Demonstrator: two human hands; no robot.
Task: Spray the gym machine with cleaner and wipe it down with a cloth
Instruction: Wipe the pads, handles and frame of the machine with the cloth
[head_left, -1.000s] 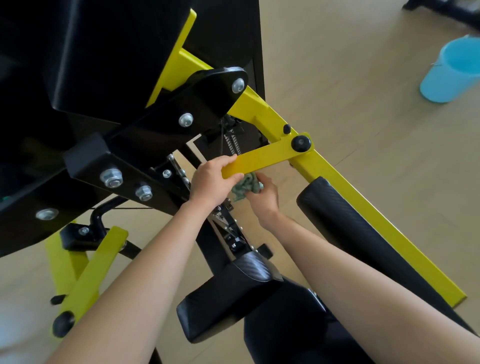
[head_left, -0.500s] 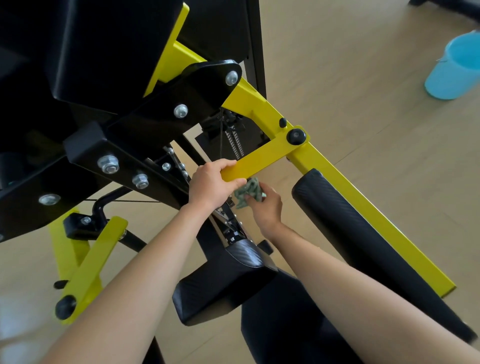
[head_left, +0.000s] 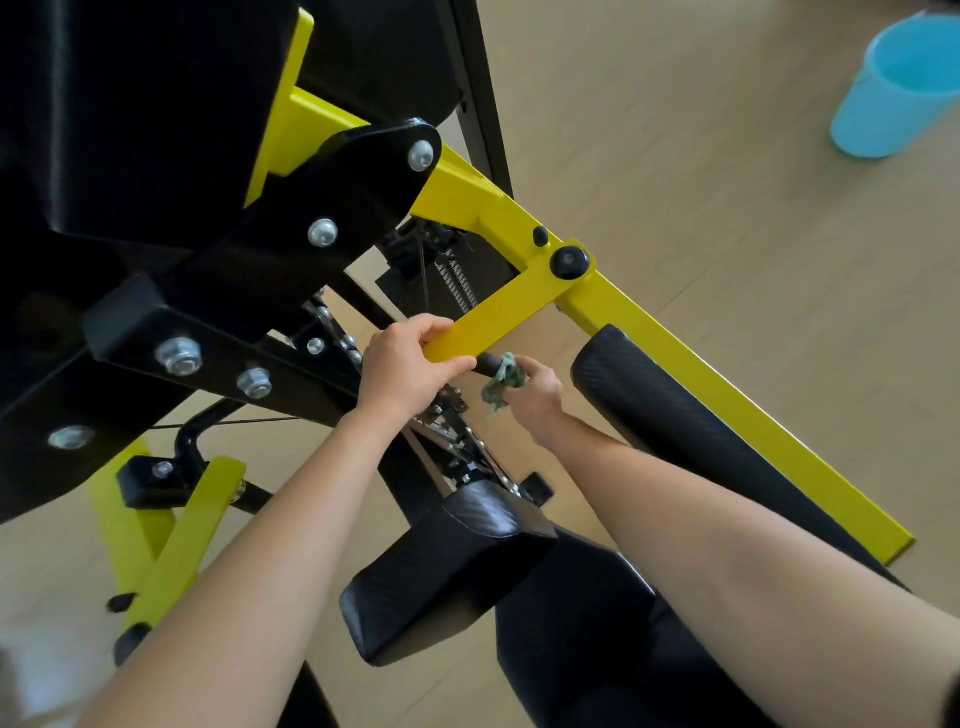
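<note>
1. The left hand (head_left: 405, 364) grips the near end of the yellow lever (head_left: 498, 317) of the gym machine (head_left: 332, 208), with the fingers curled over its upper edge and the thumb under it. Probably this holds the lever steady, so that the part below it can be reached.
2. The right hand (head_left: 537, 397) pinches a green cloth (head_left: 501, 384) and presses it around a short black handle (head_left: 483, 364) that comes out just under the lever end. The step in hand seems to be the wiping of this handle.
3. The cloth is in the middle of the scene, just right of the left hand. It touches the handle and lies between the lever and the black roller pad (head_left: 675, 415).
4. The cloth is small, crumpled and dark green with lighter spots, and a loose end hangs down. Whether it is wet cannot be told.
5. The machine has glossy yellow beams, black plates with silver bolts (head_left: 179, 356) and a black cushion (head_left: 447, 561) near the person. No drops of cleaner are visible on it, and no spray bottle is in view.
6. A blue bucket (head_left: 904, 88) stands far right on the wooden floor (head_left: 727, 156), well apart from the hands.
</note>
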